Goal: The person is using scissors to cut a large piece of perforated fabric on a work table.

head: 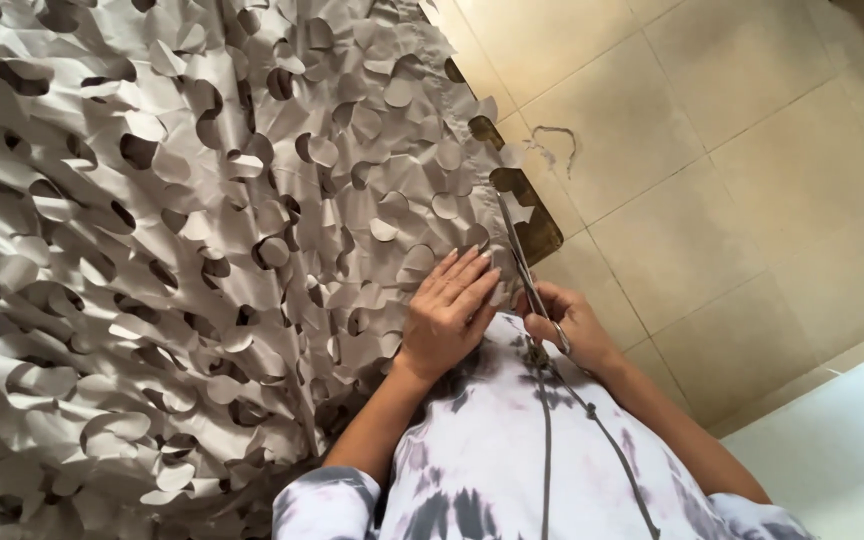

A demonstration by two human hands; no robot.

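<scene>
A large sheet of pale grey cut-leaf netting fabric (202, 230) covers a wooden table and fills the left of the head view. My left hand (449, 310) lies flat on the fabric near its right edge, fingers together and pointing up. My right hand (570, 322) grips the handles of a pair of long metal scissors (518, 250). The blades point away from me and run along the fabric's edge, just right of my left fingertips. A dark cord hangs from the scissor handles down over my tie-dye shirt.
The brown table edge (540, 228) shows under the fabric's right border. Beige floor tiles (712, 170) lie to the right, with a scrap of grey thread (555, 145) on them. A pale wall or panel (842, 450) stands at the lower right.
</scene>
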